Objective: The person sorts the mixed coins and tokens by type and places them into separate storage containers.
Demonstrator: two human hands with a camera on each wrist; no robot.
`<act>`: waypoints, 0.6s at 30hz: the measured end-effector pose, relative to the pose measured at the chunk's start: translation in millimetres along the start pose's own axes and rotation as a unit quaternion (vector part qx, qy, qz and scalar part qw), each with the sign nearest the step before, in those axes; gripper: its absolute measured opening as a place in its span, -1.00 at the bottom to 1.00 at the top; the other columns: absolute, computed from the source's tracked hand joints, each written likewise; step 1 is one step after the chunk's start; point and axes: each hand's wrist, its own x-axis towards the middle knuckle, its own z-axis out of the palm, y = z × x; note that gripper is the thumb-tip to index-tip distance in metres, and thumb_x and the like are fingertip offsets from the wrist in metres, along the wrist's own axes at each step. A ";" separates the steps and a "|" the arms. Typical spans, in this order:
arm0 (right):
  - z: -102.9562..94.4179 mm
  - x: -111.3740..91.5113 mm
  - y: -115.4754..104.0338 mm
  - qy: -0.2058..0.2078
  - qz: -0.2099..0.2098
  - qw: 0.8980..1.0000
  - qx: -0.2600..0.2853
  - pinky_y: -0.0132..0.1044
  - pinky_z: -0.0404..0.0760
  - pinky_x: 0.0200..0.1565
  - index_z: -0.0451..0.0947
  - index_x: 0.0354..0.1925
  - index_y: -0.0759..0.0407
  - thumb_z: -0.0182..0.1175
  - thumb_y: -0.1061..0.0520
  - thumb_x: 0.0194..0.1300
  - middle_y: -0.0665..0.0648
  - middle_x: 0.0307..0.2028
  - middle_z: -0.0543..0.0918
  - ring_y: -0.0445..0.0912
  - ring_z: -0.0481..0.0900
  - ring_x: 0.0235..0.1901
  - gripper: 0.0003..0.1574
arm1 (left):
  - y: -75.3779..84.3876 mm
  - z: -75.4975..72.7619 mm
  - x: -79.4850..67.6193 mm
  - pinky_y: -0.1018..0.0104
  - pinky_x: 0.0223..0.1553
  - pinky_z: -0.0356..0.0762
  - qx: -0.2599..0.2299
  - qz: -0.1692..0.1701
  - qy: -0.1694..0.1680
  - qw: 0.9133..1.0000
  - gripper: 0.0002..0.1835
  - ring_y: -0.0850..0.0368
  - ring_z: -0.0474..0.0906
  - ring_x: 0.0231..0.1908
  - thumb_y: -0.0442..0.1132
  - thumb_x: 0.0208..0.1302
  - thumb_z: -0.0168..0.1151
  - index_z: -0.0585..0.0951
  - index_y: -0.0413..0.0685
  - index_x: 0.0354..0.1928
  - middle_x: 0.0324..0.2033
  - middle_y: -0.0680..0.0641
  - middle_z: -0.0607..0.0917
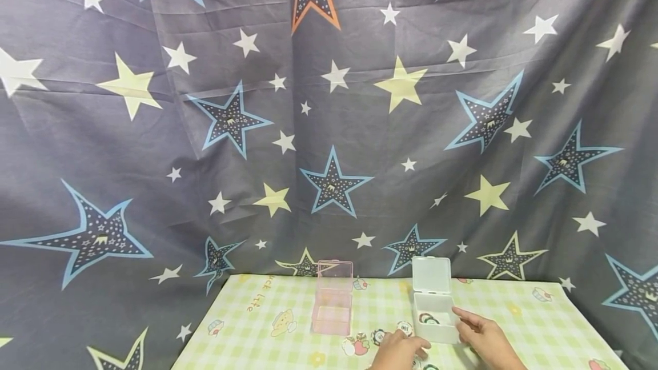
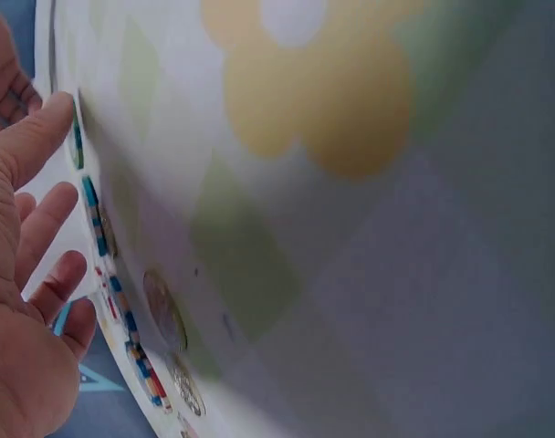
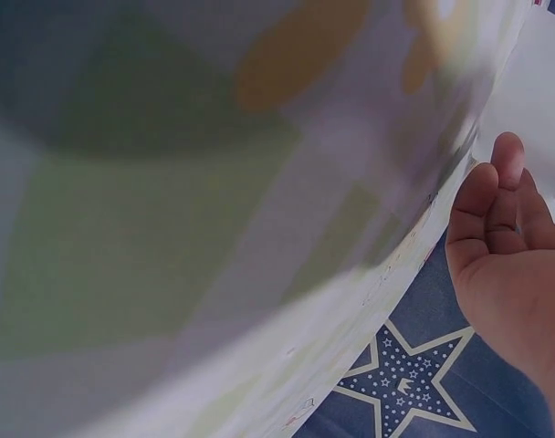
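Observation:
A white plastic box [image 1: 437, 333] stands with its lid [image 1: 432, 274] raised, and a few poker chips [image 1: 428, 318] lie inside it. At the box's right side is my right hand [image 1: 483, 336], its fingers extended by the wall. The right wrist view also has this hand [image 3: 510, 228] beside the white box. In front of the box, my left hand [image 1: 397, 352] is low over the table among loose poker chips [image 1: 404, 328]. In the left wrist view its thumb is at the edge of a green chip [image 2: 78, 146], the other fingers loosely bent.
A clear pink box [image 1: 332, 321] with its lid up stands left of the white box. Gold coins [image 1: 350, 347] and a black-and-white chip [image 1: 377, 336] lie between them. Under everything is a green checked tablecloth [image 1: 247, 330]. A star-patterned curtain [image 1: 349, 124] hangs behind the table.

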 end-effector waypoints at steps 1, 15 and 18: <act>-0.3 0.0 0.5 0.000 0.001 1.000 0.004 -0.19 0.72 -0.23 0.55 0.40 0.31 0.22 -0.03 0.57 0.22 -0.11 0.86 -0.07 0.78 -0.28 -0.38 | 2.1 2.0 0.6 0.43 -0.14 0.40 0.008 -0.004 -0.001 1.000 -0.56 0.46 0.51 -0.21 -0.14 0.14 0.50 0.77 0.36 0.10 -0.26 0.48 0.82; -2.3 0.5 -0.1 -0.003 0.003 1.000 0.012 -0.21 0.72 -0.24 0.55 0.40 0.30 0.23 -0.02 0.57 0.23 -0.09 0.86 -0.07 0.79 -0.27 -0.38 | 14.8 9.7 8.0 0.45 -0.12 0.37 0.067 -0.046 -0.025 0.996 -0.58 0.43 0.50 -0.22 0.06 0.14 0.52 0.76 0.51 0.09 -0.31 0.56 0.76; -2.3 0.9 -0.8 -0.006 0.011 1.000 0.014 -0.16 0.75 -0.20 0.55 0.40 0.30 0.22 -0.02 0.56 0.23 -0.09 0.86 -0.08 0.79 -0.26 -0.38 | 16.3 11.1 8.0 0.45 -0.18 0.31 0.096 -0.038 -0.010 0.995 -0.61 0.42 0.48 -0.26 0.04 0.16 0.49 0.76 0.53 0.07 -0.33 0.55 0.76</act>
